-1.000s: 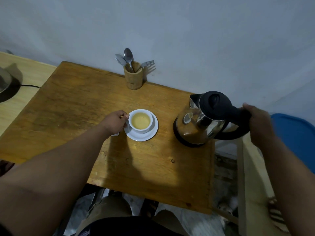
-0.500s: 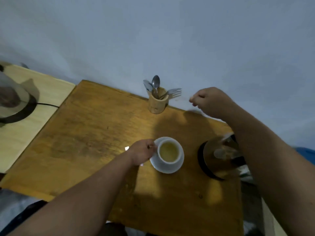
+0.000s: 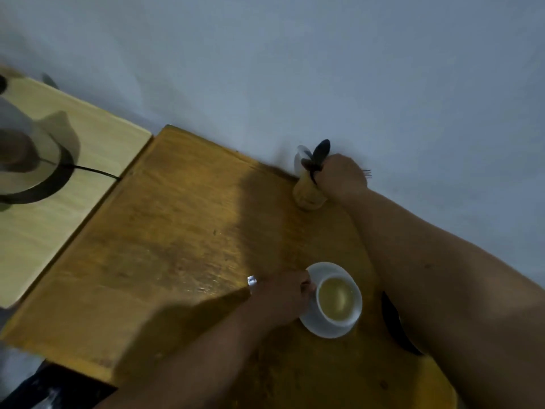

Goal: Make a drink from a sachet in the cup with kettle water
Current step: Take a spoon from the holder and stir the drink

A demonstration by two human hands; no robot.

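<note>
While blurred, right hand seemingly on spoon.

A wooden table stands against a pale wall. A lighter table beside it bears a corded appliance.

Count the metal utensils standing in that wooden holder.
3 visible in the cylindrical wooden holder: a dark spoon, a pale spoon at its left, fork tines past the right hand, which may hide others.
</note>
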